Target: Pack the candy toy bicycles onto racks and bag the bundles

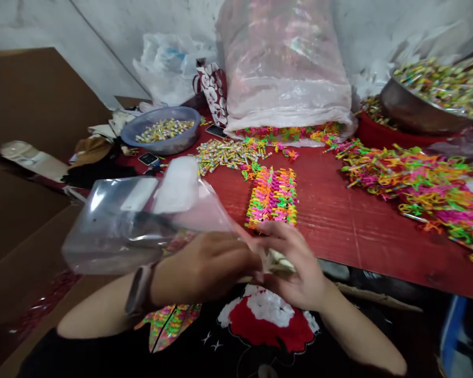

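Note:
My left hand (213,262), with a dark watch on its wrist, is closed, its fingertips meeting my right hand at the table's front edge. My right hand (299,262) curls around a small pale bundle (279,261) that is mostly covered by fingers and too blurred to name. What my left fingers pinch is hidden. Beside my left hand lie clear plastic bags (102,226) with a white patch on top. Just beyond my hands, bright pink, orange, green and yellow plastic pieces (271,197) lie in neat packed rows.
Small patterned tubes (224,155) lie heaped on the red table (323,210). Behind are a blue basin (128,134) and a large sack (284,63). At right are a loose colourful heap (421,189) and a metal bowl (410,107). Cardboard (35,100) stands left.

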